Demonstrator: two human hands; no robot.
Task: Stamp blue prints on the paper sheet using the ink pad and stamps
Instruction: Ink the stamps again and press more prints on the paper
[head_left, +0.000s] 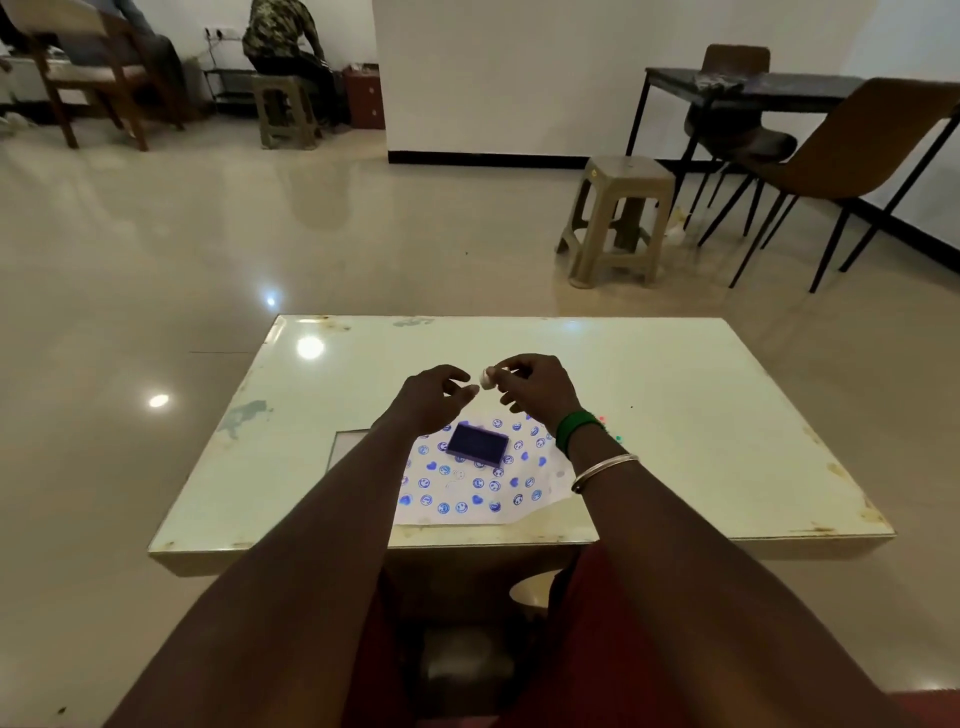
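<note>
pinching a small white stamp: right hand, raised above table. left hand: fingers loosely curled, holding nothing, thumb just beside stamp. ink pad: uncovered, lying on paper sheet among blue prints.

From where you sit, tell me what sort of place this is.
Likely a shared indoor room, perhaps a home or small office hall: a glossy tiled floor, a plastic stool, and a brown chair at a dark table by the wall.
</note>
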